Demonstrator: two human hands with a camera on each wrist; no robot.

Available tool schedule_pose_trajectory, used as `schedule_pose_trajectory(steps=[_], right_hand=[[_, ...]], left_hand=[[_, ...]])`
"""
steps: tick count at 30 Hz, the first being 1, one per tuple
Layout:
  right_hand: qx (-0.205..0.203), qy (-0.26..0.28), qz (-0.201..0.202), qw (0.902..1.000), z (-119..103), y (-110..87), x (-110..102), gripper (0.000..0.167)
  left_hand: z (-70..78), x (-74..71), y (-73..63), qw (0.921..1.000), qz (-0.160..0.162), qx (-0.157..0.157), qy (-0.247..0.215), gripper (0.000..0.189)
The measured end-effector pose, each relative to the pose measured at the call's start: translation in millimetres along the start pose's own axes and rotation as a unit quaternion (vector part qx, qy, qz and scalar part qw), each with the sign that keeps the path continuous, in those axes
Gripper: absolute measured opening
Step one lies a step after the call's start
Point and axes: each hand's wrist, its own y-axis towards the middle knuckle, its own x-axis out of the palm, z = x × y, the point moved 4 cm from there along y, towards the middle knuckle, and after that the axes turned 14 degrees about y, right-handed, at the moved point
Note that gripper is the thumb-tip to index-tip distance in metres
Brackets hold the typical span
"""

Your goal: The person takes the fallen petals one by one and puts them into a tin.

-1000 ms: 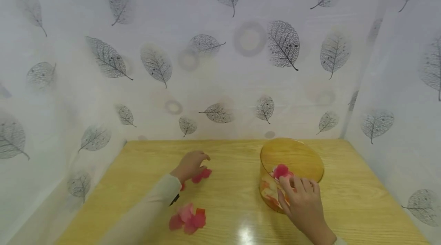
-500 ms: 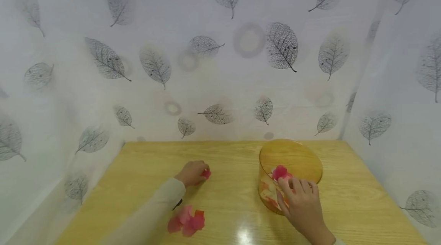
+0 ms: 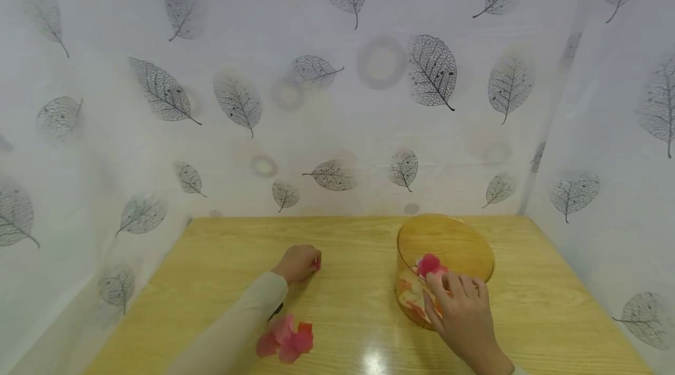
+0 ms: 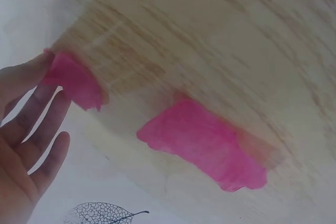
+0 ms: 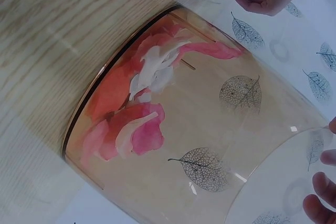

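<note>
Out on the left side of the wooden table, my left hand (image 3: 298,263) pinches a pink petal (image 4: 79,80) between thumb and fingertips. The left wrist view has a second, larger pink petal (image 4: 202,145) lying on the tabletop beside that hand. A clear amber-tinted round container (image 3: 408,299) stands on the right, its wide opening slanted. My right hand (image 3: 464,313) holds it by the near rim, fingers bent over the edge. Inside, the right wrist view shows pink, orange and white petals (image 5: 147,135) gathered at the bottom.
A small cluster of pink and red petals (image 3: 286,340) lies near the front of the table (image 3: 358,293), close to my left sleeve (image 3: 237,319). White sheeting (image 3: 337,129) printed with leaves encloses the back and both sides.
My left hand has come down onto the pink petals at the left and now pinches one. The right hand has stayed on the container.
</note>
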Motion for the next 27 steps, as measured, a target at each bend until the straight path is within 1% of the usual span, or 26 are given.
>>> schedule_pose_trajectory(steps=[3, 6, 8, 10, 13, 15, 18, 21, 23, 27], right_hand=[[0.001, 0.0, -0.001, 1.0, 0, -0.1, 0, 0.045], [0.003, 0.002, -0.002, 1.0, 0, -0.3, 1, 0.044], [0.003, 0.003, -0.002, 1.0, 0, -0.4, 1, 0.044], [0.003, 0.003, -0.002, 1.0, 0, -0.5, 1, 0.044], [0.001, 0.001, -0.001, 1.0, 1, -0.3, 0, 0.044], [0.001, 0.0, -0.002, 1.0, 1, -0.1, 0, 0.043], [0.002, 0.0, -0.003, 1.0, 1, -0.3, 0, 0.044], [0.001, 0.001, -0.004, 1.0, 0, -0.7, 0, 0.044], [0.001, 0.0, -0.003, 1.0, 0, -0.7, 0, 0.044], [0.0, 0.002, 0.001, 1.0, 0, 0.6, -1, 0.043]], left_hand=[[0.1, -3.2, 2.3, 1.0, 0.006, -0.005, 0.0, 0.014], [2.2, -13.0, 7.1, 0.9998, 0.009, -0.013, -0.011, 0.011], [5.6, -24.8, 11.8, 0.9993, 0.022, -0.013, -0.025, 0.009], [10.5, -38.7, 16.8, 0.9983, 0.044, -0.007, -0.036, 0.008], [19.5, -59.5, 24.7, 0.996, 0.074, 0.009, -0.05, 0.006], [26.1, -71.2, 29.9, 0.995, 0.084, 0.018, -0.051, 0.005], [38.7, -88.2, 36.7, 0.993, 0.101, 0.032, -0.051, 0.004], [55.7, -109.0, 42.9, 0.9889, 0.128, 0.047, -0.059, 0.004], [69.7, -126.3, 47.1, 0.9838, 0.15, 0.062, -0.077, 0.005], [99.6, -158.1, 55.6, 0.9703, 0.193, 0.1, -0.105, 0.005]])
